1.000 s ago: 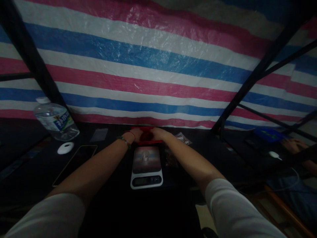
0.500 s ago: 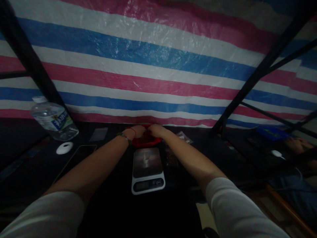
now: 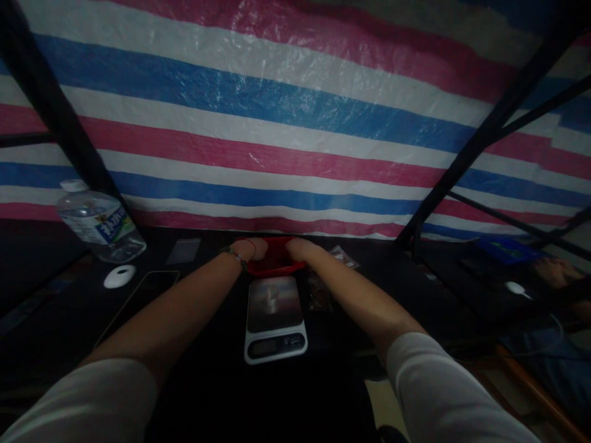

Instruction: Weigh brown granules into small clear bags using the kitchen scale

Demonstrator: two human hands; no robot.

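Observation:
At the back of the black table stands a red tray with dark, indistinct contents. My left hand reaches over its left side, and my right hand is at its right side. The fingers of both hands are dim and mostly hidden, so I cannot tell whether they grip the tray or something in it. In front of the tray is a white kitchen scale with a shiny metal plate. A clear plastic bag with brownish contents lies beside the scale, partly under my right forearm.
On the left are a large clear bottle, a white computer mouse, a phone and a flat clear bag. Another small bag lies behind my right arm. Far right, another person's hand is near a blue tray.
My hands have moved apart, from close together over the middle of the red tray to its left and right sides. More of the tray's inside and back rim shows.

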